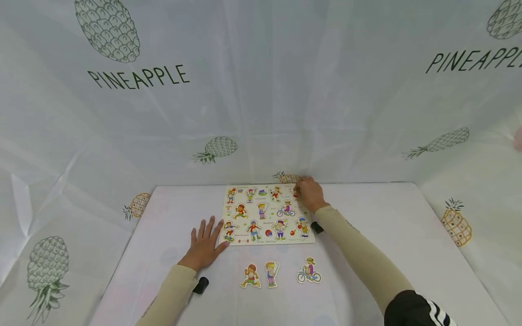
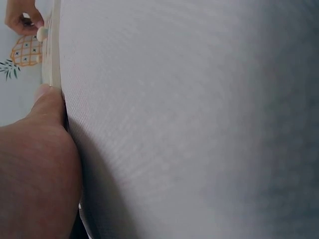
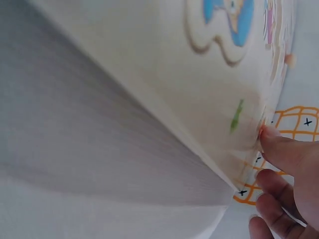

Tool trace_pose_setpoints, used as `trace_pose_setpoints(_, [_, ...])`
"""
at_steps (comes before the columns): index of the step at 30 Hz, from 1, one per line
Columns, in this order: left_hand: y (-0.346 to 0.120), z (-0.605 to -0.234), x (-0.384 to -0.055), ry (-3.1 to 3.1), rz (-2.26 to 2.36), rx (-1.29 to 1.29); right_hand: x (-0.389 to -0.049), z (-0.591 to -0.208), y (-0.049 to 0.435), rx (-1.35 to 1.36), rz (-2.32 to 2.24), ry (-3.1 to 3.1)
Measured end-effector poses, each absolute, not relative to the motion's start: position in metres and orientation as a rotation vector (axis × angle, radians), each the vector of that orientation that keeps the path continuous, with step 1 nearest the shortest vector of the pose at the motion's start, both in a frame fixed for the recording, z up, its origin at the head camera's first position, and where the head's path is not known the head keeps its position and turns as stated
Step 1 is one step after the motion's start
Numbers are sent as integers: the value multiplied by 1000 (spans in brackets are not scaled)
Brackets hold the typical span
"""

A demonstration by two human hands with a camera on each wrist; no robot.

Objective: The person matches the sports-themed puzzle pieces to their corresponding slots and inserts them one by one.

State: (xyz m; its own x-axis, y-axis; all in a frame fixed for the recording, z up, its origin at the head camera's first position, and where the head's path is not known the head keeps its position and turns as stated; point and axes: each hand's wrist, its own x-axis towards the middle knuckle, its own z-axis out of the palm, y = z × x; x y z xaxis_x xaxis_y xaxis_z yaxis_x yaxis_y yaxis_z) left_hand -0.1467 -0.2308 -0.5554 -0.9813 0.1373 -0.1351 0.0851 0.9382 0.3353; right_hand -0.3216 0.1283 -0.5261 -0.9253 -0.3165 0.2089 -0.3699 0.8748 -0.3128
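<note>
A cream wooden puzzle board (image 1: 242, 231) with printed sports figures lies at the table's back edge. My left hand (image 1: 204, 246) rests with spread fingers beside its left edge, the thumb touching the lower corner. At the board's top right corner, my right hand (image 1: 311, 194) pinches a puzzle piece (image 1: 294, 194), largely hidden by the fingers. The left wrist view shows a round knob (image 2: 42, 34) at those fingertips. In front of the board lie three loose pieces: a runner (image 1: 250, 276), a figure with a stick (image 1: 271, 274) and a cyclist (image 1: 308, 270). Matching pictures show in the board's middle row.
The white table (image 1: 375, 235) extends left and right of the board. A white pineapple-print cloth (image 1: 261, 113) hangs behind and around it. Each wrist carries a small black camera (image 1: 201, 285). Other figures (image 1: 280, 229) fill the board's front row.
</note>
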Motion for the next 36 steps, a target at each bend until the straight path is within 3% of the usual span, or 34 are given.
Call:
trace_pose_setpoints(29, [-231, -547, -147, 2925, 465, 173, -319, -532, 140, 532, 580, -3003])
trace_pose_setpoints(36, [-230, -547, -149, 2917, 476, 179, -303, -527, 151, 511, 612, -2962])
